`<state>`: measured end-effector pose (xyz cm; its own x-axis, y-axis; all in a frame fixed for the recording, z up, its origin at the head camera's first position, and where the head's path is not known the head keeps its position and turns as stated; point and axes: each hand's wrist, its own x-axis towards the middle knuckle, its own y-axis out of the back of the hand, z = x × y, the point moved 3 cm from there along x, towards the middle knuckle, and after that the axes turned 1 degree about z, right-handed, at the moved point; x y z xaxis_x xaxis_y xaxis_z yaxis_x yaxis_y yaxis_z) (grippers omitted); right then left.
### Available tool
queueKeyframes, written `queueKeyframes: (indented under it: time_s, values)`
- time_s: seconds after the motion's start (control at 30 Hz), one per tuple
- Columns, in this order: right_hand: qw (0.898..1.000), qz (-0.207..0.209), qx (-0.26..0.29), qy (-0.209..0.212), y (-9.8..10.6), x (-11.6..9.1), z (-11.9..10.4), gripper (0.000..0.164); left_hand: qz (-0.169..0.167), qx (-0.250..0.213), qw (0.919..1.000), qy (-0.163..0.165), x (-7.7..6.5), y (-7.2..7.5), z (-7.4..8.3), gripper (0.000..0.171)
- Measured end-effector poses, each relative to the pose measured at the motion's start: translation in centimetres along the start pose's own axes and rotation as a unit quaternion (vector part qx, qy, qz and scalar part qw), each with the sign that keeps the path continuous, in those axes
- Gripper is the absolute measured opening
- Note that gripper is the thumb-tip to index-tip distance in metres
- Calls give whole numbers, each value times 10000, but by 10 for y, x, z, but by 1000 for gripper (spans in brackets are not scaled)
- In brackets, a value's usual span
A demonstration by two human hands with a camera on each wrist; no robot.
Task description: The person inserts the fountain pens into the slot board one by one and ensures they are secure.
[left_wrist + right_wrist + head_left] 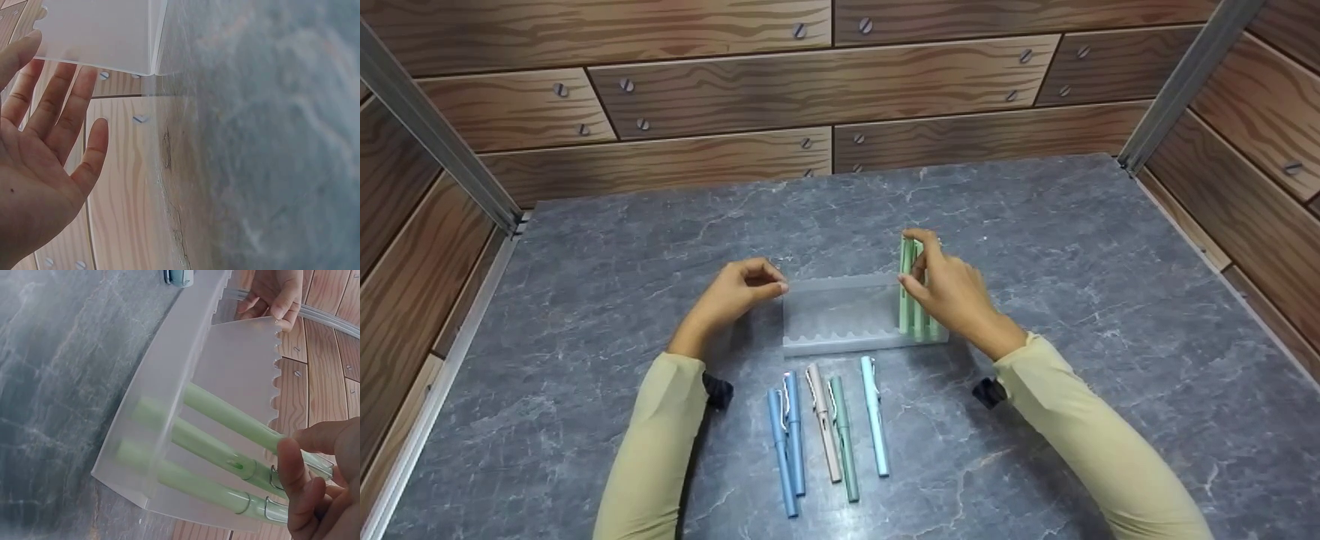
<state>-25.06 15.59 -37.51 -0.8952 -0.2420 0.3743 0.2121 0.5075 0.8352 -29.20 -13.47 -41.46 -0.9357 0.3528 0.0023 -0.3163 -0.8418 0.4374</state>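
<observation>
A translucent pen stand [840,307] with notched edges stands upright on the table, and three light green pens lean in its right end. My left hand [739,292] pinches the stand's upper left corner between thumb and fingers; in the left wrist view its other fingers [48,107] spread behind the panel. At the other end, my right hand [956,292] holds the upper part of the leftmost green pen [230,415], which sits in the stand with its lower end behind the front lip. The second green pen [211,450] and third green pen [202,486] rest beside it.
Between the forearms, in front of the stand, lie two blue pens [781,457], a beige pen [826,431], a dark green pen [844,442] and a pale turquoise pen [874,420]. Wood-patterned walls [810,82] surround the grey marbled table [607,300].
</observation>
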Motion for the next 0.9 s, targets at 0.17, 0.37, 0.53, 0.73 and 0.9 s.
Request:
queueKeyframes:
  time_s: [0.17,0.37,0.53,0.73,0.9]
  values:
    - [10000,-7,-4,-27,-3,-2,1,56,10,-25,10000,-50,5,-1,-11,17]
    - [9999,-87,14,-105,-4,-2,1,55,21,-1,10000,-4,4,0,-10,18]
    - [9997,-139,-73,-170,-5,-2,0,54,-22,42,10000,39,4,0,-9,22]
    - [9995,-203,-117,-209,-7,-3,0,56,-42,60,10000,40,5,-1,-11,22]
    - [9997,-146,-68,-169,-7,-4,0,55,12,39,10000,-30,5,-1,-10,19]
